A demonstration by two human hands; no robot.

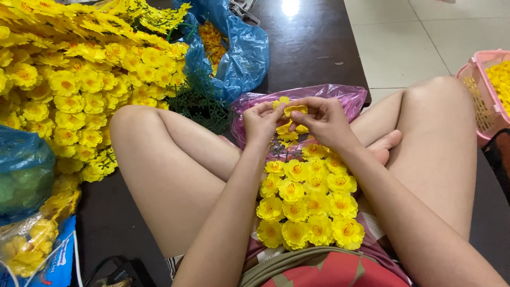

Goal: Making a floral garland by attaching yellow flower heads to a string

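My left hand (261, 121) and my right hand (323, 119) meet above my crossed legs, both pinching one small yellow artificial flower (293, 109) between the fingertips. Just behind them lies an open pink plastic bag (348, 96) with loose yellow petals inside. In my lap, below the hands, rests a sprig of several finished yellow flowers (308, 204) packed close together.
A big heap of yellow flower sprigs (69, 79) fills the left side. A blue plastic bag (241, 53) with more petals sits at the back. A pink basket (486, 93) of flowers stands at the right. Another blue bag (24, 170) lies at the left edge.
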